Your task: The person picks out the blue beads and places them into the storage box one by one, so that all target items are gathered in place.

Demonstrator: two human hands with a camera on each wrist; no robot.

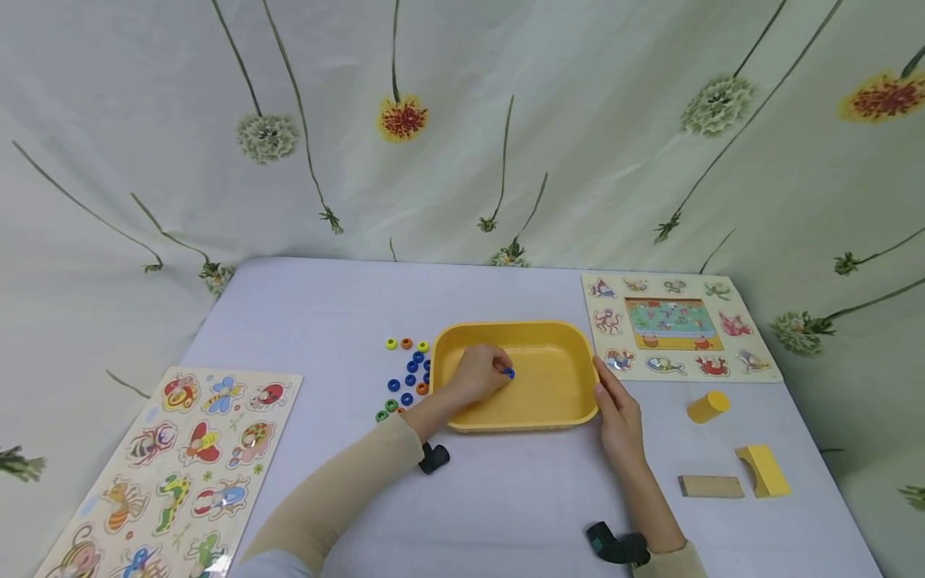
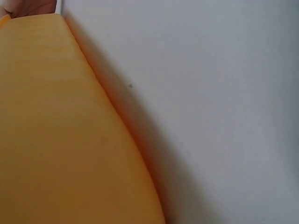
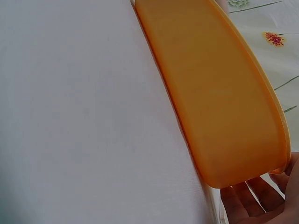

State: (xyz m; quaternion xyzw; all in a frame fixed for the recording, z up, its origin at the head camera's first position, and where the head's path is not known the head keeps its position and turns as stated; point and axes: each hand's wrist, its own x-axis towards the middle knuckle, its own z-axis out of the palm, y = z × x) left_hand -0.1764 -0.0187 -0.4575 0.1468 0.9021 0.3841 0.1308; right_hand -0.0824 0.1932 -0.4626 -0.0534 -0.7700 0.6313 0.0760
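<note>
White-covered table (image 1: pixel 347 297). Left hand (image 1: pixel 478 376) pinches blue bead (image 1: pixel 509 373) over yellow tray (image 1: pixel 552 385); right hand (image 1: pixel 620 417), fingers fairly straight, touches tray's right edge. Possible scatter: left sleeve (image 1: pixel 361 475) brushing loose beads (image 1: pixel 412 367) beside tray.

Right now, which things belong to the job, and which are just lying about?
In the job, apparently:
blue bead in the left hand; yellow tray, touched by the right hand; loose beads.

Lying about:
bug board; sea-creature board; yellow cylinder; yellow arch; flat block.
</note>
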